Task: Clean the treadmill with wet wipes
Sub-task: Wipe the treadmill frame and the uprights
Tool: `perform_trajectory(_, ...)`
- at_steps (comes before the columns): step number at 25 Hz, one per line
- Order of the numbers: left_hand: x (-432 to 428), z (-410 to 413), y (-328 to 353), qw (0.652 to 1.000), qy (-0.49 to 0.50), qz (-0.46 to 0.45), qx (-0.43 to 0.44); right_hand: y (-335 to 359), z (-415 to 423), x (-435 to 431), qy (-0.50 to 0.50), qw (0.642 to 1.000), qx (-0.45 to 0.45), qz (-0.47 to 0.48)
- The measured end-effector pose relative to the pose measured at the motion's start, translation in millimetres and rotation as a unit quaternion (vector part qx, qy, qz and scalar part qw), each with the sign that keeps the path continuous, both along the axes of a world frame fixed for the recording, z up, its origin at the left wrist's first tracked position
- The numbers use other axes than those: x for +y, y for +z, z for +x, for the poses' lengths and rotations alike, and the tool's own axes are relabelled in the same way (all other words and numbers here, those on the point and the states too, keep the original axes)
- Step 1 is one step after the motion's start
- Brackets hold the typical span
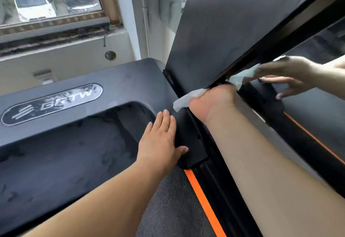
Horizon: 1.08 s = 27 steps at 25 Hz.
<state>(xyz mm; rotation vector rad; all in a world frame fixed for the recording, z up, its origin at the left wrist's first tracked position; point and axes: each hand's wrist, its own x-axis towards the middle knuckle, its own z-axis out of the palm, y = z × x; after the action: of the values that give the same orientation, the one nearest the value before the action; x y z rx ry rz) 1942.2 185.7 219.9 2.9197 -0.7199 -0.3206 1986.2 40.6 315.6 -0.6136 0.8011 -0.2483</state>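
Left hand (161, 140) grip spread flat on treadmill (65, 136); right hand (211, 102), 2 o'clock of it, grip clenching wet wipe (185, 100).

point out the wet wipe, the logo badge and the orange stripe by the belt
wet wipe (183, 99), head view, loose white end
logo badge (52, 104), head view, oval's middle
orange stripe (201, 201), head view, lower stretch
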Motion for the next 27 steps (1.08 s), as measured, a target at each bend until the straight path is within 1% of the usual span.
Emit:
perform_trajectory(1,0.7,1.1,-0.8,1.000,0.002,0.001,-0.002,-8.5,7.2,1.0,0.005,0.999,-0.004,0.044)
perform_trajectory(3,-4.0,4.3,-1.1,1.000,-0.004,0.014,-0.006,-29.6,18.6,-1.6,-0.011,0.995,-0.019,0.100)
perform_trajectory(6,-6.9,4.8,1.6,0.999,-0.006,0.034,-0.006,-44.7,26.4,-7.1,-0.022,0.989,-0.021,0.142)
perform_trajectory(8,-6.4,5.9,1.9,0.999,-0.003,0.039,0.002,-43.4,28.8,-8.5,-0.023,0.986,-0.018,0.165)
perform_trajectory(12,-4.3,6.3,1.6,0.999,-0.006,0.041,0.006,-23.1,17.3,-1.6,0.004,0.985,-0.058,0.165)
perform_trajectory(15,-2.4,8.4,1.1,0.999,-0.007,0.028,0.025,-5.8,-12.9,-9.3,0.015,0.977,-0.099,0.186)
perform_trajectory(16,-1.7,8.8,1.7,0.999,-0.007,0.025,0.034,-2.4,-26.3,-10.9,0.025,0.982,-0.096,0.161)
perform_trajectory(17,-1.6,9.5,4.1,0.998,-0.009,0.022,0.050,-0.3,-42.8,-12.6,0.042,0.989,-0.076,0.117)
perform_trajectory(19,1.7,17.3,9.8,0.996,-0.016,0.011,0.087,7.2,-80.0,-8.3,0.108,0.992,-0.038,0.045)
perform_trajectory(21,9.4,24.9,17.4,0.993,-0.026,0.015,0.117,15.7,-109.3,-1.6,0.153,0.988,-0.024,0.022)
perform_trajectory(22,12.4,24.2,22.2,0.991,-0.021,0.001,0.131,17.1,-119.6,-0.4,0.169,0.985,-0.020,0.020)
perform_trajectory(23,14.9,21.3,27.1,0.988,-0.004,-0.035,0.151,16.5,-126.3,-0.6,0.181,0.983,-0.017,0.026)
perform_trajectory(24,18.3,16.1,30.6,0.979,0.033,-0.097,0.175,14.1,-130.9,-0.4,0.190,0.981,-0.013,0.036)
perform_trajectory(25,21.1,8.3,35.6,0.958,0.094,-0.175,0.206,12.2,-134.4,0.3,0.193,0.980,-0.015,0.051)
perform_trajectory(27,27.8,-4.1,55.1,0.881,0.247,-0.302,0.268,15.9,-137.8,8.7,0.214,0.972,-0.041,0.088)
